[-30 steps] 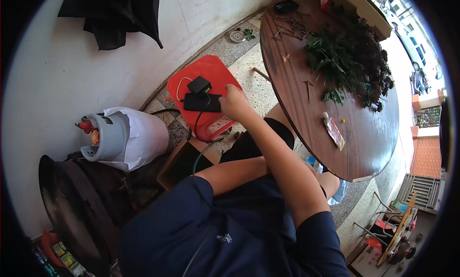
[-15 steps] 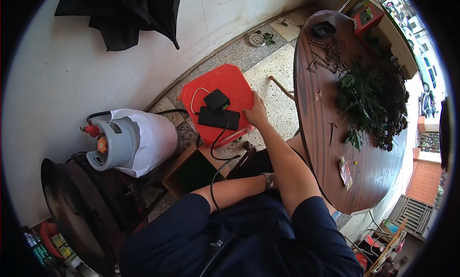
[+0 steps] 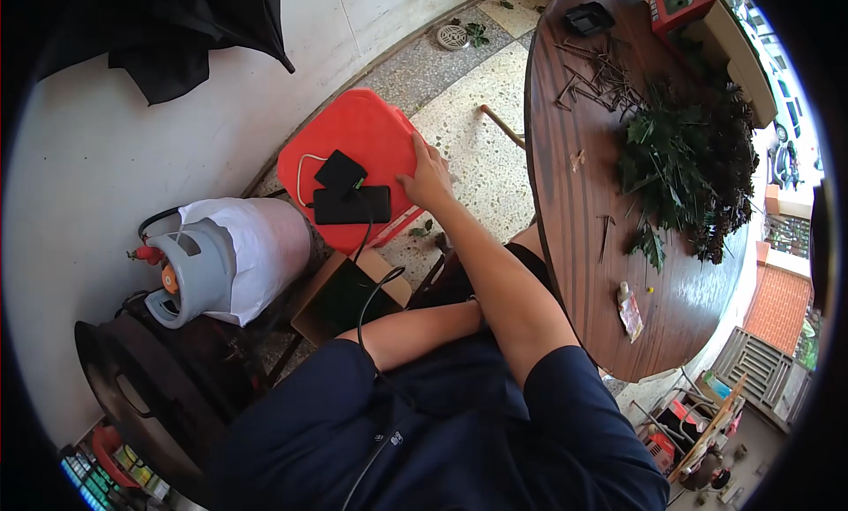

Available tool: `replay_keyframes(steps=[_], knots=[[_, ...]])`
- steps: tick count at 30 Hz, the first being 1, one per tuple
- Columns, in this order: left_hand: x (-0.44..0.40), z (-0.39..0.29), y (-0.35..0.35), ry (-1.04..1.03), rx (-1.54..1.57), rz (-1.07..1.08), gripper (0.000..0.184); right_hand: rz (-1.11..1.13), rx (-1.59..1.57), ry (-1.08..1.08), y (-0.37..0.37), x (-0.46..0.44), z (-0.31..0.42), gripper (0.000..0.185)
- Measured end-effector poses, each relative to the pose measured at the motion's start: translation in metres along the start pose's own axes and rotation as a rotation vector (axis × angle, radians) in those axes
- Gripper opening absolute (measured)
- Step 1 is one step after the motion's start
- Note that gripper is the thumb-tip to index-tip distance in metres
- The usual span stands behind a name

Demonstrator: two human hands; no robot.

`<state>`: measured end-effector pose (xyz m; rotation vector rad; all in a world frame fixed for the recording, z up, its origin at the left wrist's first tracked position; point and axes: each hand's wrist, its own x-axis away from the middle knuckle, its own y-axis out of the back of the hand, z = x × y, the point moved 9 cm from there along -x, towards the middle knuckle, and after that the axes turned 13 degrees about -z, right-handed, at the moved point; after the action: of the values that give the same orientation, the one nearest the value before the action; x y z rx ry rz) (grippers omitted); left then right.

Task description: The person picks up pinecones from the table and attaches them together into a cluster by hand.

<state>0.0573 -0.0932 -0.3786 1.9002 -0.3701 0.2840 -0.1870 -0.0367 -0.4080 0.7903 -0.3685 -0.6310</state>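
My right hand is on the right edge of a red plastic stool, thumb on the top and fingers along the side. On the stool lies a black power bank, with a small black box-shaped device resting partly over it. A short white cable loops at their left. From them a black cable runs down towards my chest. My left forearm crosses my lap, and its hand is hidden behind my right arm.
To the right stands a brown round table bearing leafy stems, cut twigs and a small packet. A gas cylinder stands left, near a large wok. An open cardboard box sits below the stool.
The stool has shifted left towards the wall and gas cylinder, carrying the devices, with my right hand on its edge. Leaves on the floor beside it now show. The view has shifted slightly.
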Motion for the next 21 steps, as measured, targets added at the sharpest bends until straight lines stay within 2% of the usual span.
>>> replay_keyframes(steps=[3, 8, 10, 12, 13, 14, 15, 16, 18, 19, 20, 21], knots=[[-0.004, -0.031, 0.068, -0.008, -0.164, 0.004, 0.032, -0.018, -0.014, -0.044, -0.013, -0.011, -0.029, 0.099], [0.0, -0.05, 0.102, -0.061, -0.287, 0.029, 0.038, -0.073, -0.069, -0.116, -0.01, -0.007, -0.043, 0.099], [0.005, -0.002, -0.044, -0.297, -0.058, 0.297, 0.035, -0.137, -0.094, -0.116, -0.012, 0.001, -0.047, 0.098], [0.012, 0.039, -0.179, -0.515, 0.594, 0.766, 0.032, -0.233, -0.081, -0.151, -0.016, 0.01, -0.054, 0.098], [0.017, 0.057, -0.211, -0.506, 0.794, 0.983, 0.03, -0.288, -0.071, -0.168, -0.012, 0.013, -0.055, 0.098], [0.018, 0.033, -0.174, -0.692, 0.895, 0.999, 0.029, -0.266, -0.049, -0.188, -0.01, 0.016, -0.053, 0.096], [0.022, 0.045, -0.192, -0.936, 0.78, 0.972, 0.029, -0.248, -0.026, -0.211, -0.003, 0.019, -0.048, 0.094], [0.024, 0.042, -0.186, -1.002, 0.734, 0.994, 0.029, -0.233, -0.001, -0.239, 0.008, 0.022, -0.044, 0.092], [0.023, 0.029, -0.163, -1.002, 0.647, 1.081, 0.03, -0.019, -0.083, -0.278, 0.033, 0.029, -0.024, 0.081], [0.024, 0.022, -0.145, -1.0, 0.619, 1.143, 0.031, -0.131, -0.095, -0.143, 0.044, 0.036, -0.012, 0.065], [0.029, 0.013, -0.124, -1.004, 0.6, 1.207, 0.031, -0.094, -0.171, -0.108, 0.073, 0.049, 0.013, 0.055], [0.037, 0.002, -0.099, -1.018, 0.582, 1.279, 0.032, -0.139, -0.242, 0.016, 0.089, 0.067, 0.029, 0.047]])
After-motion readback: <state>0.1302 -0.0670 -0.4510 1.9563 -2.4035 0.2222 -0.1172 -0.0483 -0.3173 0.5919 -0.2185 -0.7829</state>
